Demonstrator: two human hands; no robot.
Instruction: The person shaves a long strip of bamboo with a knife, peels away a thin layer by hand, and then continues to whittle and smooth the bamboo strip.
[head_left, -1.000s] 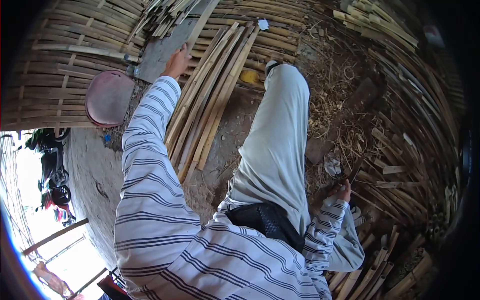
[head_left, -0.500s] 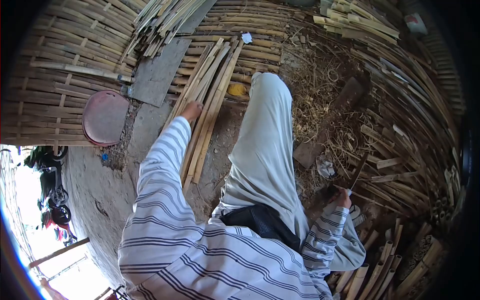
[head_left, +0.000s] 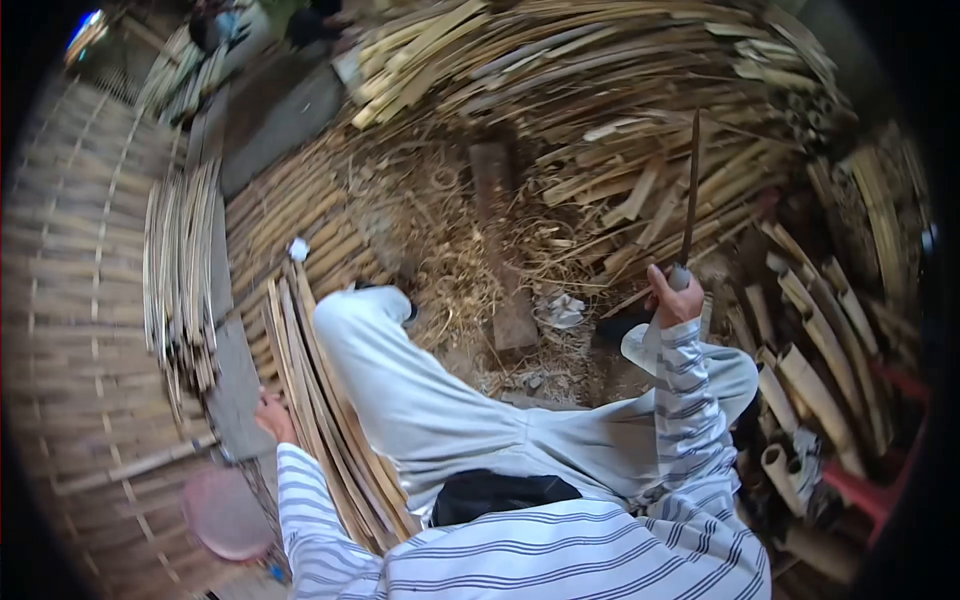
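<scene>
My right hand (head_left: 677, 297) is closed round the pale handle of a long knife (head_left: 692, 190). Its narrow, dark blade points up and away from me, above my bent knee. At the left, my left hand (head_left: 273, 415) is at the outer edge of a bundle of long split bamboo strips (head_left: 325, 400), with its fingers loosely apart. Whether the fingertips touch the strips is hard to make out. The strips lie lengthwise beside my thigh.
A wooden block (head_left: 490, 180) lies among curled bamboo shavings (head_left: 430, 215) in front of me. Stacked split bamboo (head_left: 590, 60) is at the back, and bamboo tubes (head_left: 815, 380) are at the right. A round reddish seat (head_left: 228, 512) is at lower left, beside a woven bamboo wall (head_left: 80, 330).
My view has swung to the right. The knife has risen from low beside my right leg to point upward. My left hand has come off the strips' top to their outer edge.
</scene>
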